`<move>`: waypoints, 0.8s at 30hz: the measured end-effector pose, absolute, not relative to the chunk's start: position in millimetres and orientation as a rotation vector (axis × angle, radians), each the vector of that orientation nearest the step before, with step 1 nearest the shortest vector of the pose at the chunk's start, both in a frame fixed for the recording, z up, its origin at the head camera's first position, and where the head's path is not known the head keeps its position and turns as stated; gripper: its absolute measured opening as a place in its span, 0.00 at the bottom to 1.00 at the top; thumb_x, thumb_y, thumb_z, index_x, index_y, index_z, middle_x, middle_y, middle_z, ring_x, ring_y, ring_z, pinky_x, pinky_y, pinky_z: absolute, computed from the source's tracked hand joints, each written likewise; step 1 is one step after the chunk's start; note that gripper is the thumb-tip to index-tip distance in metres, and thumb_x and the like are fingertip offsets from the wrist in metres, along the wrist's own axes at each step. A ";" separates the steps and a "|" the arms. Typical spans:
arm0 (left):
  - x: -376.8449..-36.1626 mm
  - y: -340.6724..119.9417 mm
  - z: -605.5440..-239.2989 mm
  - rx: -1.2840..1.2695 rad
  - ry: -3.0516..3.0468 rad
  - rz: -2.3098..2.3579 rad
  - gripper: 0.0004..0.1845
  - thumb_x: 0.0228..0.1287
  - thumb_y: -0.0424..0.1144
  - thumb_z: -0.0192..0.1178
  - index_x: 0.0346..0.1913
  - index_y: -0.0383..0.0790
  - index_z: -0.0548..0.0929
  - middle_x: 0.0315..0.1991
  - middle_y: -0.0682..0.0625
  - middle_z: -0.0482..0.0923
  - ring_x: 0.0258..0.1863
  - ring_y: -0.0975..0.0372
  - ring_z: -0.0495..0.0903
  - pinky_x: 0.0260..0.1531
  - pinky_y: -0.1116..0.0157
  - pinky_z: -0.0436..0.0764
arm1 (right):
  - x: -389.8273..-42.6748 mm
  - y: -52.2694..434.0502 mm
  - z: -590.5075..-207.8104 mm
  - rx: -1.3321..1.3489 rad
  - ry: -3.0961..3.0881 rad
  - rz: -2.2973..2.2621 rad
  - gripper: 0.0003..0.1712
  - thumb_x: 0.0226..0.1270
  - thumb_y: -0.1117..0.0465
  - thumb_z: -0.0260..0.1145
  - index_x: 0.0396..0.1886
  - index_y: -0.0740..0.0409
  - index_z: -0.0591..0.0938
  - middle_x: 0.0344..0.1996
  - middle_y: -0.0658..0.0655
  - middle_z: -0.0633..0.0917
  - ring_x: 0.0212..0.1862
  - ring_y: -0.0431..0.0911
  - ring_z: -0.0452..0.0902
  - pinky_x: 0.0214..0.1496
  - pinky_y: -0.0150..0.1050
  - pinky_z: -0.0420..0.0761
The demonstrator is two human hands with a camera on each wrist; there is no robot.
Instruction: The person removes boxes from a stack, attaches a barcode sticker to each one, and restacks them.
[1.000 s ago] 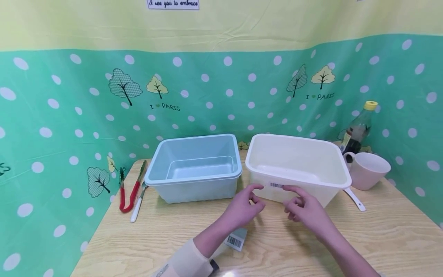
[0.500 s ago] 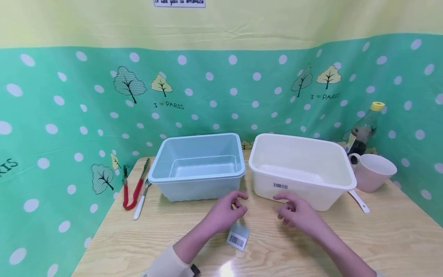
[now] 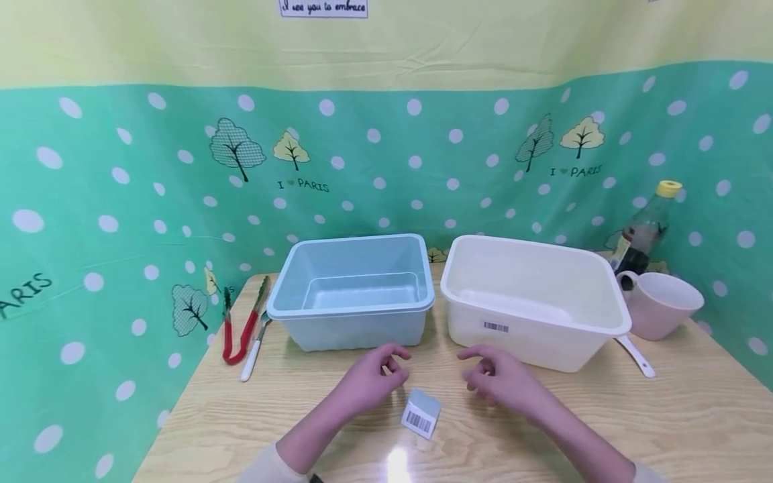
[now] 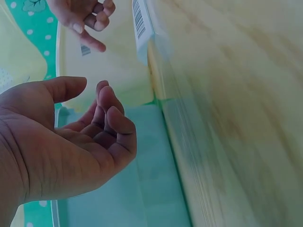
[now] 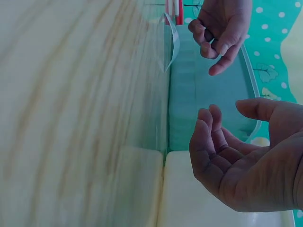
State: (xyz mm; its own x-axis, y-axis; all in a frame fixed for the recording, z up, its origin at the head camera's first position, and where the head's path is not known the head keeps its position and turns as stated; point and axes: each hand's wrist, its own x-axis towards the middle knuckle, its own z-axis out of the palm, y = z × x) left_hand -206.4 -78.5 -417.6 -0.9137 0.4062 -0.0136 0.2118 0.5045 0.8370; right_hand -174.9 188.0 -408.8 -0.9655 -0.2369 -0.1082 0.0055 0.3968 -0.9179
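Observation:
Over the table's middle, my left hand [image 3: 370, 381] hovers in front of the blue bin [image 3: 356, 332], fingers loosely bent with nothing in them. My right hand [image 3: 502, 381] hangs in front of the white bin [image 3: 531, 343], also loosely curled and holding nothing. Between the two hands lies a small pale folded card [image 3: 421, 413] with a barcode, nearer to the left one. Both wrist views show bare palms with a gap between thumb and fingers. Each bin stands upright, and its visible inside holds nothing.
Red-handled tongs [image 3: 240, 335] and a white-handled utensil [image 3: 255, 352] lie left of the blue bin. At the right stand a pinkish mug [image 3: 661, 305] and a yellow-capped bottle [image 3: 643, 231]. A white handle [image 3: 637, 357] sticks out beside the white bin. A patterned curtain [image 3: 386, 161] hangs behind.
Both hands have drawn back from the white bin's front, the left one moving left and toward me. The barcode card, partly covered before, now shows fully. The head view has shifted slightly.

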 end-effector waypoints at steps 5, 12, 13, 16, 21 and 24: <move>-203.5 -88.8 -416.7 0.530 2.537 1.370 0.17 0.67 0.37 0.65 0.57 0.38 0.81 0.34 0.52 0.78 0.24 0.63 0.73 0.18 0.69 0.73 | -173.0 178.2 -409.2 -0.250 2.409 -1.585 0.27 0.69 0.62 0.67 0.64 0.67 0.75 0.29 0.58 0.84 0.29 0.51 0.79 0.25 0.44 0.82; -200.3 -95.2 -418.2 0.559 2.515 1.351 0.16 0.67 0.37 0.64 0.56 0.37 0.81 0.33 0.52 0.78 0.23 0.63 0.73 0.20 0.68 0.74 | -173.3 168.8 -410.8 -0.284 2.371 -1.580 0.26 0.68 0.63 0.67 0.63 0.68 0.75 0.28 0.59 0.83 0.27 0.49 0.77 0.22 0.42 0.81; -199.6 -95.3 -418.2 0.561 2.507 1.347 0.16 0.67 0.37 0.64 0.56 0.37 0.81 0.33 0.52 0.78 0.23 0.63 0.74 0.20 0.68 0.74 | -173.3 167.6 -411.2 -0.282 2.353 -1.582 0.27 0.68 0.63 0.67 0.63 0.68 0.74 0.28 0.59 0.83 0.27 0.49 0.77 0.22 0.42 0.81; -197.9 -94.6 -418.5 0.560 2.471 1.346 0.15 0.67 0.36 0.64 0.55 0.37 0.81 0.33 0.51 0.78 0.25 0.61 0.76 0.21 0.67 0.75 | -173.6 164.1 -413.5 -0.276 2.299 -1.569 0.29 0.68 0.62 0.68 0.65 0.68 0.73 0.29 0.60 0.83 0.26 0.49 0.79 0.23 0.44 0.82; -195.1 -92.9 -420.4 0.549 2.393 1.327 0.14 0.68 0.37 0.63 0.55 0.39 0.81 0.35 0.51 0.81 0.30 0.56 0.81 0.24 0.65 0.79 | -174.0 159.8 -416.5 -0.280 2.260 -1.475 0.29 0.69 0.60 0.67 0.65 0.67 0.72 0.28 0.60 0.85 0.26 0.49 0.81 0.23 0.42 0.81; -193.1 -92.5 -421.9 0.544 2.355 1.289 0.13 0.69 0.37 0.63 0.55 0.42 0.81 0.36 0.52 0.81 0.32 0.57 0.81 0.27 0.64 0.80 | -174.0 158.8 -416.3 -0.287 2.247 -1.427 0.28 0.70 0.59 0.67 0.65 0.66 0.72 0.28 0.59 0.85 0.27 0.50 0.82 0.22 0.41 0.79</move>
